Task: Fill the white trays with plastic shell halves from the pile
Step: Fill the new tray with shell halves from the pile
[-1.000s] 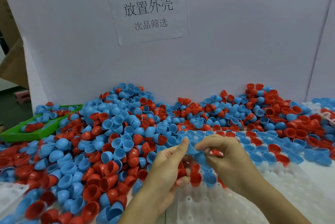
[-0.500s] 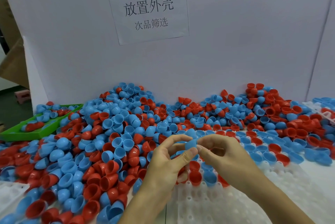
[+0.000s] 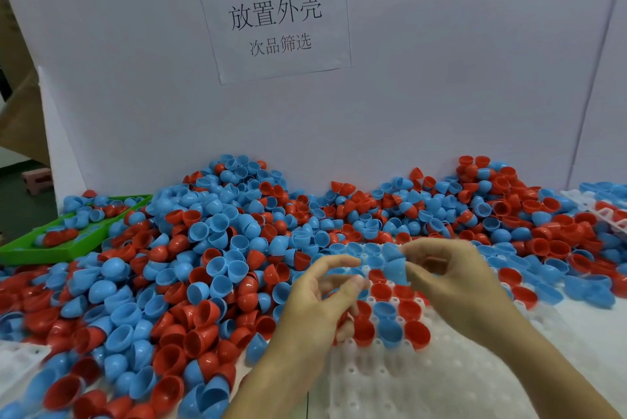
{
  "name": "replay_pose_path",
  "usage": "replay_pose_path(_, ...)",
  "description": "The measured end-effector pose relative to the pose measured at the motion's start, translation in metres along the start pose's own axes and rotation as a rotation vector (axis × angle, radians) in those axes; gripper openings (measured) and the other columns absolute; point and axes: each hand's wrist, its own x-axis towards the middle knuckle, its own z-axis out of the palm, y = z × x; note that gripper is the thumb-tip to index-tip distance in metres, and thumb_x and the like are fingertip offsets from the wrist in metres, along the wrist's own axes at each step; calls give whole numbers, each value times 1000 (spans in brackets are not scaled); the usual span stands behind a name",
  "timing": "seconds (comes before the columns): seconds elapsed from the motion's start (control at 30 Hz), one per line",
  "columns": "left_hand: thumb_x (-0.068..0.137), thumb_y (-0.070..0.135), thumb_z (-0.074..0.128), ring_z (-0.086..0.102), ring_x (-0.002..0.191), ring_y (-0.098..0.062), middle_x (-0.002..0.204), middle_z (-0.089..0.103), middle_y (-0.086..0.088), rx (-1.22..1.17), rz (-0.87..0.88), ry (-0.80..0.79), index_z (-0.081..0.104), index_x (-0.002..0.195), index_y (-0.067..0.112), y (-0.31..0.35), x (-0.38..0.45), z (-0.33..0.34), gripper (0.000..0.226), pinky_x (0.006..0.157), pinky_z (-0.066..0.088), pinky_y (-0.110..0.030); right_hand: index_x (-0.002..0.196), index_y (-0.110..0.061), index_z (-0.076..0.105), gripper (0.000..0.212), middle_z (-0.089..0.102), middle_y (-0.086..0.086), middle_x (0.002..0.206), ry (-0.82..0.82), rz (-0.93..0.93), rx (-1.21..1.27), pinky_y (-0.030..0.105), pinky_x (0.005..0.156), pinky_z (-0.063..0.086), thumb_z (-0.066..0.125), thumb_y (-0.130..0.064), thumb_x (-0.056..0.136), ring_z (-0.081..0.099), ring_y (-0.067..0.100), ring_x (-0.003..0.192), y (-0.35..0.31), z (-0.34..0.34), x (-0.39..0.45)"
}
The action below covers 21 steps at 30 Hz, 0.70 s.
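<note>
Tray barely started, heap still huge.
The near white tray has mostly bare pockets, with a few red and blue halves seated farther in; above it the left hand hangs loosely curled, holding nothing, the right hand pinches a blue shell half, and the pile spreads beyond.

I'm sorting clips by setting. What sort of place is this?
Likely a factory sorting bench: a huge pile of red and blue shell halves, a white tray being filled, and a printed work-station sign.
</note>
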Motion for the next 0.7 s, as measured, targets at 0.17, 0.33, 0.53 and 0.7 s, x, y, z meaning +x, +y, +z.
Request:
replay_pose_path(0.17, 91, -16, 51, 48, 52, -8, 94, 67, -14, -159, -54, 200, 72, 100, 10, 0, 6, -6, 35, 42, 40, -19, 74, -39, 67, 27, 67, -17, 73, -207, 52, -496, 17, 59, 51, 73, -16, 87, 60, -11, 78, 16, -46, 2)
replay_pose_path(0.33, 84, -20, 44, 67, 74, -15, 94, 71, -10, -245, -72, 265, 73, 96, 14, 0, 10, -6, 46, 52, 49, -24, 89, -38, 72, 11, 64, -21, 81, -347, 147, -698, 13, 59, 49, 76, -28, 86, 62, 1, 72, 27, -39, 2)
replay_pose_path(0.53, 82, -19, 36, 70, 70, -22, 88, 72, -12, -332, -60, 219, 68, 101, 5, 3, 6, -4, 44, 56, 53, -30, 110, -29, 74, 25, 70, -12, 103, -422, 200, -750, 19, 74, 59, 73, -19, 87, 66, 7, 80, 36, -20, 2)
replay_pose_path(0.7, 76, -14, 35, 72, 76, -27, 93, 73, -17, -404, -57, 185, 66, 104, 2, 6, 2, -6, 45, 60, 57, -32, 114, -29, 72, 23, 65, -16, 101, -407, 151, -740, 13, 65, 53, 65, -21, 94, 61, 1, 80, 31, -27, 1)
